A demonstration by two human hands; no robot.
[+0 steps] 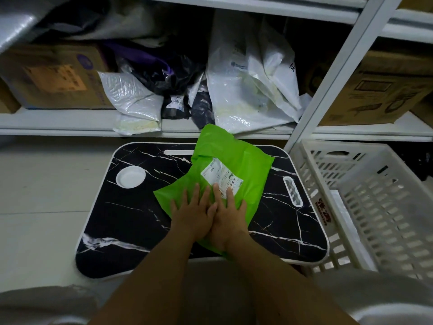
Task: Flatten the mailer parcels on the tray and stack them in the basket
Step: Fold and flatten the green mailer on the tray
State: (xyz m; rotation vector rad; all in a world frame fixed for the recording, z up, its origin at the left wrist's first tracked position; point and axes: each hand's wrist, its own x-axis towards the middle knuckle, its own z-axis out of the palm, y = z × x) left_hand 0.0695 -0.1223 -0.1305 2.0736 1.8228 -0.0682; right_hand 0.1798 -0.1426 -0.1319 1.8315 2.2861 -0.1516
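Left hand [191, 213] and right hand [230, 215], fingers straight, press the green mailer [225, 160] flat on the tray [131, 221]; stacking in the basket [375, 207] likely follows.

Readable text is thin here. The white shipping label [222, 178] on the green mailer [225, 160], centre of the frame, carries small print and a barcode; it sits rotated to you and is too small to read, and your right hand's fingers [230, 195] cover its near corner. The white basket [365, 198] at right has red characters [322, 212] on its near wall, blurred, not legible. The white poly bag [253, 73] on the shelf, upper centre, shows one dark character near its top right edge, unclear. Printing on the cardboard box [54, 76] at upper left and on the box [379, 90] at upper right can't be made out. The black parcel [175, 104] carries a small barcode label, unreadable.
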